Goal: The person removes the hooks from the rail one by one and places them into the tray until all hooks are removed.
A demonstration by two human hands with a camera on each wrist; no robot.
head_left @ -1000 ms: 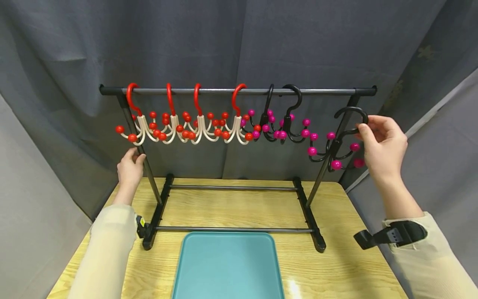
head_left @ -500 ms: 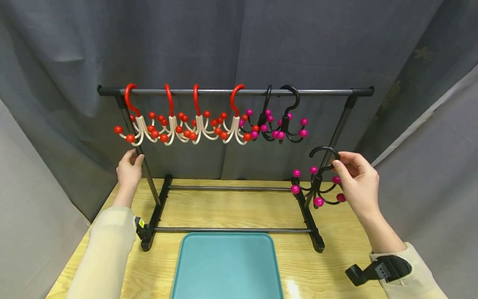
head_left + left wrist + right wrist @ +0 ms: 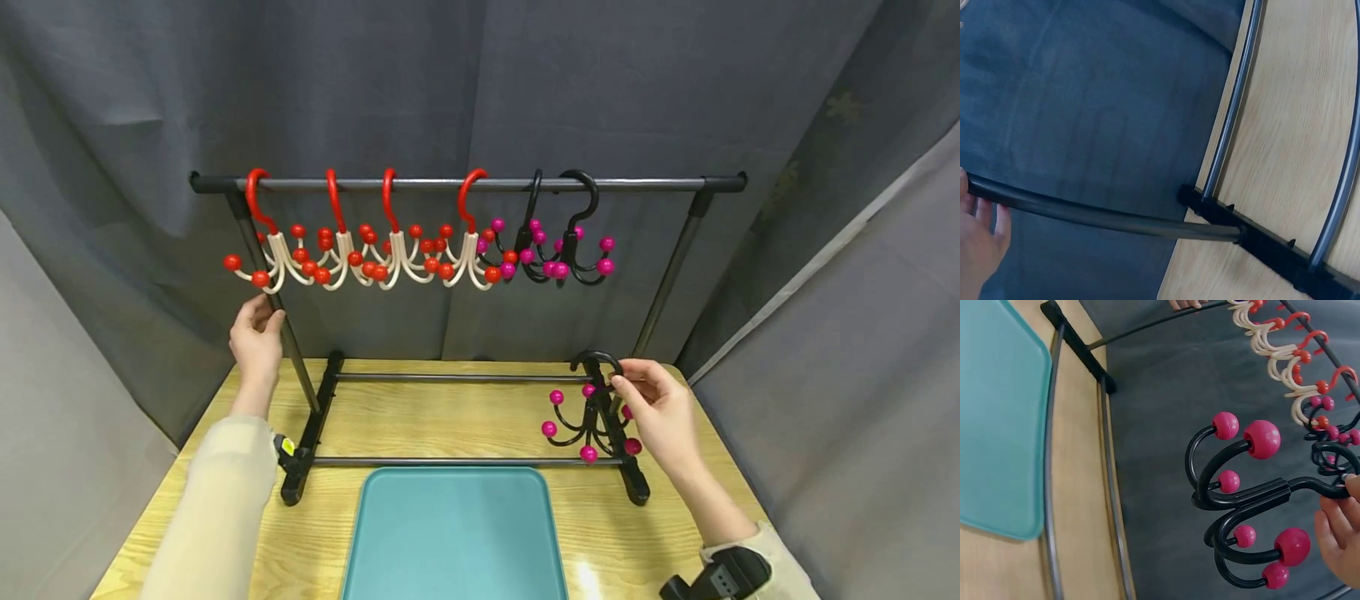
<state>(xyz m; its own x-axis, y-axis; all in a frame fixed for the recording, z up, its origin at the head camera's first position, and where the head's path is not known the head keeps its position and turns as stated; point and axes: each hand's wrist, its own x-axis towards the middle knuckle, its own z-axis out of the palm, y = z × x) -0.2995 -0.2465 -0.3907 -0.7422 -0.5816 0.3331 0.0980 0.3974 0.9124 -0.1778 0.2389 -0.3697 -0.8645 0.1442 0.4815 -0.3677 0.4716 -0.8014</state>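
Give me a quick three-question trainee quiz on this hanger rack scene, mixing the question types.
1. True or false: the right hand holds a black multi-hook hanger with pink ball tips, off the top rail.
2. How many red-hooked cream hangers hang on the rail?
3. Multiple choice: the left hand grips A) the teal tray, B) the rack's left upright, C) a hanger.

Key
1. True: its fingers pinch the hook, low by the rack's right foot.
2. Four, next to two black ones hanging there.
3. B.
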